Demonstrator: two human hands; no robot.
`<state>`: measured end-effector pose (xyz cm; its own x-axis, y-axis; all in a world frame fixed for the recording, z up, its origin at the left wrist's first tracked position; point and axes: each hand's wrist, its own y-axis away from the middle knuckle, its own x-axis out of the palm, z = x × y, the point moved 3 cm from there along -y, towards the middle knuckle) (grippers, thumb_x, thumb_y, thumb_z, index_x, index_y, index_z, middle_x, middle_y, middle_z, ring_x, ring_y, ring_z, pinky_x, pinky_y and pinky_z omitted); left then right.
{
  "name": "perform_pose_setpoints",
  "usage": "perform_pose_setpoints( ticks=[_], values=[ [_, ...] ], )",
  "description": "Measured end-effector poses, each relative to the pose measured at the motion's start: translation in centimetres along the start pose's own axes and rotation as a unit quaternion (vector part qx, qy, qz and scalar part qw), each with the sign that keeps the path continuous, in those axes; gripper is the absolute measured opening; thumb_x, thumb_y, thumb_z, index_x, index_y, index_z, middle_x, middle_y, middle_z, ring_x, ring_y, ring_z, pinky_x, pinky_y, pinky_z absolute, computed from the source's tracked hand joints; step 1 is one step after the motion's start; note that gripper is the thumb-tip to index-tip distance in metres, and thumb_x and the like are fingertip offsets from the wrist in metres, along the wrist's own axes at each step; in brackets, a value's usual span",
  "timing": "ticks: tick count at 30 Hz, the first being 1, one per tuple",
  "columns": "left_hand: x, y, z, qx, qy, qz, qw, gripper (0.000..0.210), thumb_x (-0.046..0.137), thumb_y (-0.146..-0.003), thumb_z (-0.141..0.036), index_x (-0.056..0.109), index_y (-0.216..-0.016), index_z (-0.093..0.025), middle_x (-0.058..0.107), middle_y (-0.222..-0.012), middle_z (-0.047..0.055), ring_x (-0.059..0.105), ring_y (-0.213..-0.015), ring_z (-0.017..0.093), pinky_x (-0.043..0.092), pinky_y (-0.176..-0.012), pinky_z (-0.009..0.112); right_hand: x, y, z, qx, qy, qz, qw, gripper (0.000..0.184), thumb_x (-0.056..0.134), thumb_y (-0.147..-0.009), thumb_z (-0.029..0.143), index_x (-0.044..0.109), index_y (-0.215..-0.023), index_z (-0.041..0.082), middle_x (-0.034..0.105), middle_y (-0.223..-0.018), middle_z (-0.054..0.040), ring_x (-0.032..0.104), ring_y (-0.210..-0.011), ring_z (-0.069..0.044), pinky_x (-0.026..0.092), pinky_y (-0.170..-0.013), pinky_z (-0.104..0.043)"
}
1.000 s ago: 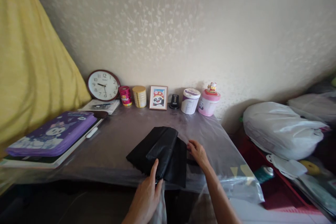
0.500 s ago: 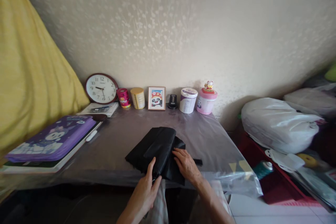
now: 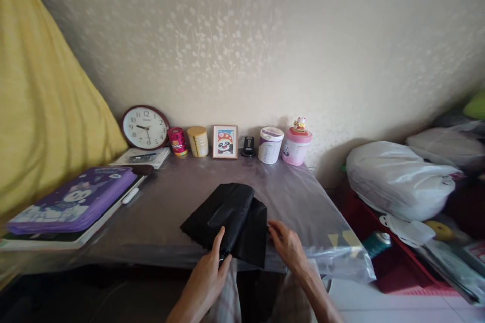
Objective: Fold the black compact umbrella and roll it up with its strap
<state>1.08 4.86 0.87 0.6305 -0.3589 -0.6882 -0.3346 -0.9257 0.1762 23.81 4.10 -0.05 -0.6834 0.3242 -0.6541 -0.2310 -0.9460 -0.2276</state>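
Note:
A black folding umbrella (image 3: 227,212) lies at the table's front edge, its loose fabric panels spread out in folds. My left hand (image 3: 206,280) is closed around its gathered lower end, thumb lying up along the fabric. To the right of the umbrella, my right hand (image 3: 285,243) has its fingers pinched together at the edge of the right-hand panel. What sits between those fingertips is too small and dark to make out fully; it looks like the rim of the black fabric.
A plastic-covered table (image 3: 162,202) carries a purple case (image 3: 76,199) on books at left. Along the wall stand a clock (image 3: 145,127), tins, a picture frame (image 3: 225,142) and tubs (image 3: 271,145). A red crate (image 3: 401,267) and white bags (image 3: 397,181) are at right.
My right hand has moved right, off the top of the folded panel to its edge, and its fingers have closed. The panel now lies flatter. My left hand keeps its hold.

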Motion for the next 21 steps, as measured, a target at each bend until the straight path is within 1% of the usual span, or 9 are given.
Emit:
perform_pose_setpoints(
  ticks=[2, 5, 8, 10, 13, 16, 18, 20, 21],
  values=[
    [0.0, 0.0, 0.0, 0.001, 0.005, -0.002, 1.000, 0.056, 0.035, -0.090, -0.031, 0.015, -0.142, -0.021, 0.069, -0.099, 0.009, 0.068, -0.078, 0.019, 0.045, -0.074, 0.027, 0.3, -0.6, -1.2, 0.057, -0.018, 0.002, 0.998, 0.027, 0.046, -0.080, 0.029, 0.061, -0.100, 0.019, 0.068, -0.087, -0.0066, 0.066, -0.080, -0.021, 0.051, -0.068, -0.028],
    [-0.1, 0.0, -0.1, 0.000, 0.037, -0.001, 0.999, 0.057, 0.036, -0.090, -0.032, 0.015, -0.141, -0.019, 0.070, -0.090, 0.007, 0.067, -0.074, 0.018, 0.045, -0.075, 0.027, 1.5, -1.2, -1.8, 0.131, -0.111, 0.032, 0.985, 0.035, 0.046, -0.078, 0.032, 0.056, -0.107, 0.018, 0.067, -0.086, -0.0053, 0.067, -0.073, -0.019, 0.051, -0.052, -0.024],
    [-0.2, 0.0, 0.1, -0.012, 0.068, 0.009, 0.998, 0.060, 0.038, -0.089, -0.036, 0.015, -0.141, -0.019, 0.069, -0.076, 0.003, 0.065, -0.060, 0.017, 0.047, -0.071, 0.027, 2.5, -1.6, -2.0, 0.196, -0.193, 0.037, 0.961, 0.042, 0.047, -0.076, 0.033, 0.049, -0.115, 0.015, 0.064, -0.094, -0.0068, 0.067, -0.065, -0.016, 0.049, -0.040, -0.021],
    [-0.1, -0.1, 0.2, -0.021, 0.082, 0.017, 0.996, 0.061, 0.037, -0.089, -0.039, 0.013, -0.141, -0.019, 0.067, -0.069, 0.001, 0.062, -0.049, 0.015, 0.047, -0.065, 0.026, 2.6, -2.0, -2.2, 0.215, -0.199, 0.023, 0.956, 0.044, 0.048, -0.076, 0.032, 0.047, -0.117, 0.015, 0.063, -0.098, -0.0083, 0.066, -0.060, -0.015, 0.048, -0.037, -0.020],
    [0.0, -0.2, 0.5, -0.016, 0.096, 0.020, 0.995, 0.060, 0.034, -0.090, -0.038, 0.011, -0.141, -0.019, 0.064, -0.064, -0.001, 0.055, -0.039, 0.012, 0.046, -0.054, 0.024, 2.2, -3.2, -2.8, 0.192, -0.139, -0.001, 0.971, 0.037, 0.049, -0.077, 0.031, 0.052, -0.112, 0.017, 0.063, -0.098, -0.0079, 0.064, -0.058, -0.014, 0.046, -0.036, -0.019],
    [0.2, -0.2, 0.6, -0.015, 0.105, 0.016, 0.994, 0.058, 0.031, -0.090, -0.039, 0.010, -0.141, -0.022, 0.062, -0.062, -0.003, 0.050, -0.034, 0.011, 0.042, -0.046, 0.021, 1.8, -4.9, -3.1, 0.140, -0.032, -0.008, 0.990, 0.030, 0.050, -0.078, 0.028, 0.058, -0.105, 0.020, 0.066, -0.095, -0.0071, 0.063, -0.058, -0.013, 0.045, -0.041, -0.019],
    [0.2, -0.1, 0.6, -0.018, 0.108, 0.015, 0.994, 0.058, 0.032, -0.090, -0.039, 0.011, -0.141, -0.021, 0.062, -0.061, -0.003, 0.050, -0.034, 0.011, 0.043, -0.048, 0.022, 1.7, -6.0, -3.1, 0.121, 0.028, 0.007, 0.992, 0.027, 0.049, -0.079, 0.026, 0.061, -0.102, 0.019, 0.068, -0.085, -0.0062, 0.061, -0.052, -0.012, 0.044, -0.045, -0.021],
    [0.1, -0.1, 0.5, -0.021, 0.110, 0.019, 0.994, 0.060, 0.035, -0.089, -0.039, 0.012, -0.141, -0.020, 0.063, -0.062, -0.002, 0.052, -0.036, 0.011, 0.045, -0.053, 0.023, 1.8, -7.0, -3.0, 0.115, 0.059, 0.026, 0.991, 0.022, 0.049, -0.079, 0.025, 0.063, -0.094, 0.018, 0.067, -0.070, -0.0035, 0.059, -0.048, -0.012, 0.043, -0.049, -0.022],
    [0.1, -0.1, 0.5, -0.024, 0.112, 0.022, 0.993, 0.061, 0.036, -0.089, -0.039, 0.012, -0.141, -0.019, 0.063, -0.063, -0.002, 0.052, -0.036, 0.011, 0.045, -0.053, 0.023, 1.8, -7.4, -2.8, 0.114, 0.065, 0.030, 0.991, 0.019, 0.050, -0.078, 0.025, 0.065, -0.088, 0.018, 0.066, -0.063, -0.0022, 0.059, -0.049, -0.013, 0.043, -0.051, -0.022]
  ],
)
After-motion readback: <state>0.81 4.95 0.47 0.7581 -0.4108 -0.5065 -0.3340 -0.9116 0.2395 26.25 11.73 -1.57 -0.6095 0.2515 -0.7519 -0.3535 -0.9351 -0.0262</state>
